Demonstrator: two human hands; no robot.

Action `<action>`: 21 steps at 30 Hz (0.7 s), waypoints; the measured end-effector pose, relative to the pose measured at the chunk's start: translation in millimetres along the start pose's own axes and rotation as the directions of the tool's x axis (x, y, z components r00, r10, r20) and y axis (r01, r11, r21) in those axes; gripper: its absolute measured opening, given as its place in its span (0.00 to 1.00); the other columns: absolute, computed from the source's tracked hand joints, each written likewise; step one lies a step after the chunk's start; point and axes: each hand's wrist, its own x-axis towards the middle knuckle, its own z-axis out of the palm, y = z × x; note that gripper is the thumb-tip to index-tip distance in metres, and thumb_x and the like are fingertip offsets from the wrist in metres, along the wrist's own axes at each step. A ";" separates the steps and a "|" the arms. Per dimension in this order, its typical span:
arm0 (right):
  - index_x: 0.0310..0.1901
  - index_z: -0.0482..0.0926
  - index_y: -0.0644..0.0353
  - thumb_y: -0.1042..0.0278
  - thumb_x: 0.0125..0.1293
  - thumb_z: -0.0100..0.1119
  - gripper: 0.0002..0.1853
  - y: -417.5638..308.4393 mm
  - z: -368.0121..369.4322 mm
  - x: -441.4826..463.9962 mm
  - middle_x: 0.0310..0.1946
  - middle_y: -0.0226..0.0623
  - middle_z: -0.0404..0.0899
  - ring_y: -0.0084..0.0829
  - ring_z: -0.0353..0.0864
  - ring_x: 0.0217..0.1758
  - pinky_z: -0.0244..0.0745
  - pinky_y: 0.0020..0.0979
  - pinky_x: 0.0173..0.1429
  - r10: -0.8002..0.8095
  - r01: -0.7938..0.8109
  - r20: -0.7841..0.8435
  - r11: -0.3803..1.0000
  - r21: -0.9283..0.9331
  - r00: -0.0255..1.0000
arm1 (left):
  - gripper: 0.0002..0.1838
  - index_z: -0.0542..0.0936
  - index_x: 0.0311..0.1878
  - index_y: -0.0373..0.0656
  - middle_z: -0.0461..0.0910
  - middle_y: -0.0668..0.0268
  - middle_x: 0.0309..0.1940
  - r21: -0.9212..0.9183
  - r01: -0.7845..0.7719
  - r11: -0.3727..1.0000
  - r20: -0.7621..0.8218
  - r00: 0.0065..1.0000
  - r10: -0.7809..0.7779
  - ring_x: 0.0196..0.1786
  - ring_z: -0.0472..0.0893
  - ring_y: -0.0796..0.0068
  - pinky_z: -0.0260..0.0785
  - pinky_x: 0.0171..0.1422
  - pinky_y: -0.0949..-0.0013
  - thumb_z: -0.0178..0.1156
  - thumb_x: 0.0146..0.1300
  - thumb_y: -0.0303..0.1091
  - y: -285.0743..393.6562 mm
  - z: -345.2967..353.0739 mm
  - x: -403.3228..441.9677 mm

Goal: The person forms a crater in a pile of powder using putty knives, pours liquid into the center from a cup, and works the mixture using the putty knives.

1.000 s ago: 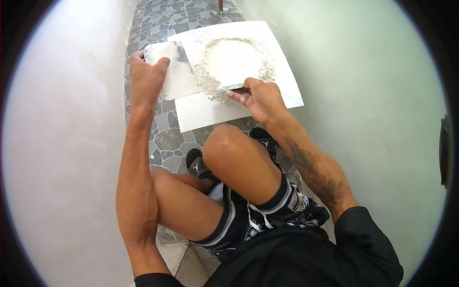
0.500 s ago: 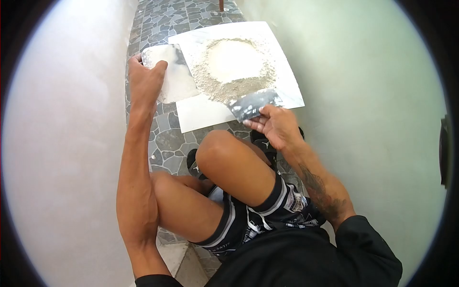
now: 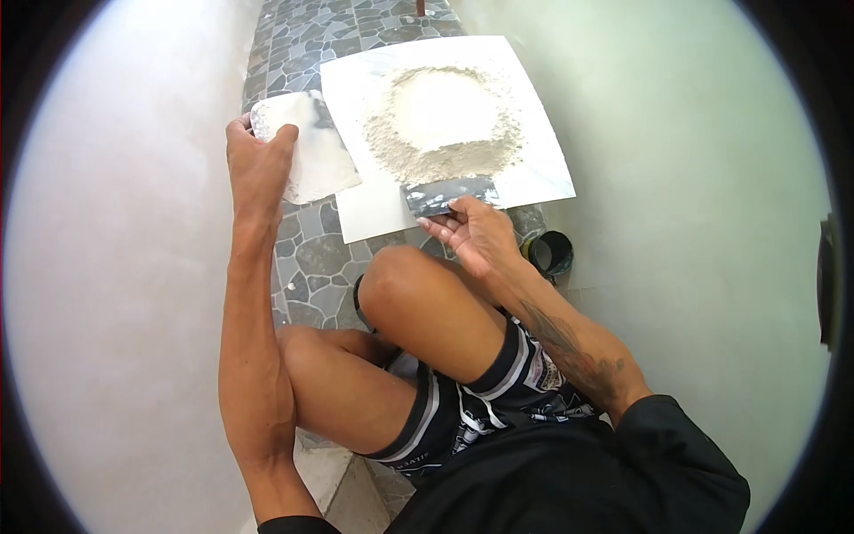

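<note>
Pale powder heap (image 3: 454,158) on white board (image 3: 382,209); hollow glare-washed, contents unreadable. Dark scraper (image 3: 436,198) at its near edge, clamped between thumb and fingers of right hand (image 3: 480,236); contact with powder unclear. Left hand (image 3: 258,169) grips smeared plate (image 3: 311,156) left of board, most fingers hidden behind. Brown post (image 3: 421,7) cut off at top.

Place: narrow passage | stone-patterned floor (image 3: 318,254) | plain pale walls (image 3: 694,222) flanking it
</note>
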 end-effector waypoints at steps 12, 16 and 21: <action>0.50 0.62 0.81 0.82 0.71 0.44 0.11 -22.7 53.0 7.1 0.51 0.57 0.68 0.51 0.76 0.56 0.78 0.53 0.68 -0.025 0.022 0.017 0.987 0.162 1.000 | 0.33 0.63 0.61 0.21 0.77 0.49 0.48 -0.004 -0.029 1.000 -0.005 1.000 0.029 0.45 0.82 0.69 0.77 0.48 0.70 0.64 0.56 0.27 -0.2 -1.3 1.5; 0.51 0.63 0.80 0.82 0.70 0.44 0.12 -31.4 53.9 6.1 0.52 0.58 0.69 0.52 0.75 0.57 0.79 0.54 0.67 -0.056 0.049 0.067 0.993 0.107 0.996 | 0.33 0.63 0.61 0.21 0.77 0.49 0.48 -0.048 -0.029 0.998 0.017 0.999 0.030 0.45 0.82 0.68 0.77 0.48 0.70 0.64 0.56 0.27 1.1 -1.4 0.7; 0.49 0.65 0.82 0.82 0.68 0.46 0.12 -53.3 39.6 -11.5 0.51 0.61 0.72 0.56 0.78 0.56 0.81 0.55 0.63 -0.102 0.103 0.022 0.993 -0.050 0.995 | 0.33 0.63 0.61 0.22 0.77 0.50 0.48 -0.033 -0.036 0.999 0.030 0.999 0.037 0.44 0.82 0.69 0.78 0.47 0.69 0.64 0.55 0.27 2.1 0.4 0.9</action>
